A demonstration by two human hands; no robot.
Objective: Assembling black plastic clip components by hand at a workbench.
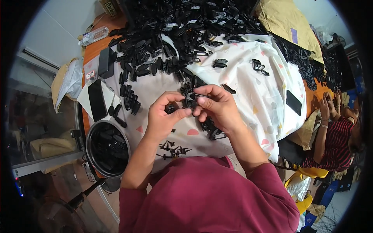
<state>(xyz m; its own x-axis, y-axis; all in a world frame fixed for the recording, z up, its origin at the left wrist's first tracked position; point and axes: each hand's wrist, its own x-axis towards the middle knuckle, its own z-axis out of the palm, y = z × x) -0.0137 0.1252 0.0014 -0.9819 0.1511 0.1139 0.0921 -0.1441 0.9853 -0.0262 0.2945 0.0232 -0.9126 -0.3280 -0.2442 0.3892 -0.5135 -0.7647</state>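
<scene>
Both hands meet over the middle of the cloth-covered table. My left hand (164, 116) pinches a small black plastic part (189, 101) between thumb and forefinger. From the other side, my right hand (220, 108) has its fingers closed at the same part; a thin dark piece shows by its forefinger, too small to name. Similar black parts (211, 130) lie on the cloth below and behind my hands. Closer to my body is a small group of thin, dark, pin-like pieces (173, 150).
A large heap of black parts (182, 23) covers the table's far side. Left are a metal bowl (88, 149) of black parts, a dark phone (96, 100) and a plastic bottle (94, 36). Another phone (293, 103) lies right, near a co-worker in a striped top (330, 143).
</scene>
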